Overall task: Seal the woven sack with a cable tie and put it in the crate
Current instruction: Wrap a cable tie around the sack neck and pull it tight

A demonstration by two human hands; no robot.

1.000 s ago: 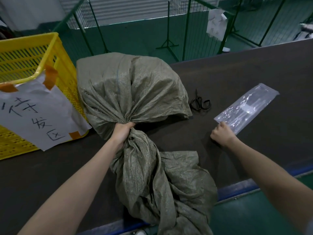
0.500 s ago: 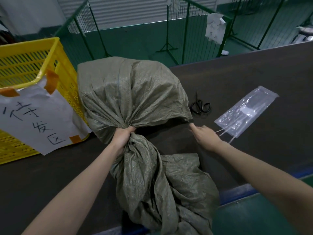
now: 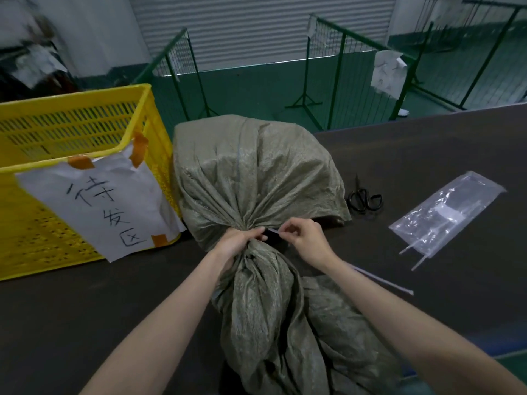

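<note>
A full grey-green woven sack (image 3: 256,172) lies on the dark table, its neck bunched toward me and the loose end hanging over the near edge. My left hand (image 3: 238,242) grips the bunched neck. My right hand (image 3: 306,238) pinches a white cable tie (image 3: 382,282) right beside the neck; the tie's tip shows between both hands' fingers and its tail trails out past my right forearm. The yellow slatted crate (image 3: 71,124) stands at the left, touching the sack.
Black scissors (image 3: 363,198) lie just right of the sack. A clear plastic bag of cable ties (image 3: 447,212) lies further right, with two ties poking out. A white paper sign (image 3: 102,206) is taped to the crate. Green metal barriers (image 3: 339,75) stand behind the table.
My right hand left the plastic bag carrying one cable tie and came to the sack's neck beside my left hand. The view tilted up; the sack neck stayed gripped.
</note>
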